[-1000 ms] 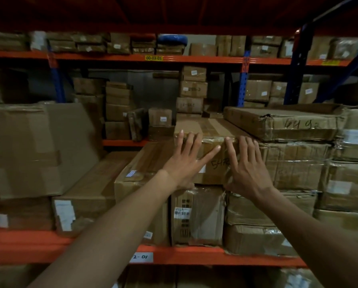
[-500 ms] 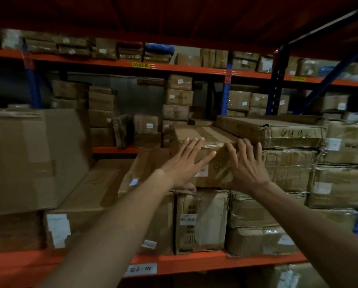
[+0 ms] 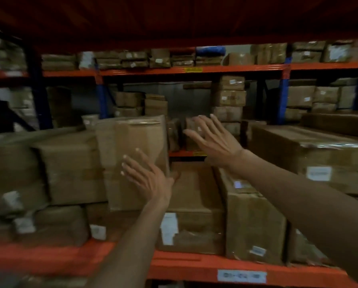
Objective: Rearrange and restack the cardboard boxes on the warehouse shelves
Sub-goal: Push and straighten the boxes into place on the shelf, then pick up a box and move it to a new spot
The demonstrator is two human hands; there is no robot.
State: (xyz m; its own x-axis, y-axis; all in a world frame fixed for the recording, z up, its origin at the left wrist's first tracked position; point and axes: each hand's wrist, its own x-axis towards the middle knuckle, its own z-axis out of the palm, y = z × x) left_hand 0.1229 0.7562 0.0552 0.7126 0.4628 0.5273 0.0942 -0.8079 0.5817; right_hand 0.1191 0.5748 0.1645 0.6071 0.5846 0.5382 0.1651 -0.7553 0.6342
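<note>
before both open hands (image 3: 151, 179), tall box (image 3: 132, 161) stands upright.

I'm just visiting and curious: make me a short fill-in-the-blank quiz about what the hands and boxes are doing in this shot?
1. Both hands are ____, fingers spread, holding nothing.
2. The left hand is in front of the tall upright box, while the right hand is raised ____ than it.
3. The front shelf beam is coloured ____.
4. The white label sits on the ____.

Missing words: open; higher; orange; beam
</note>
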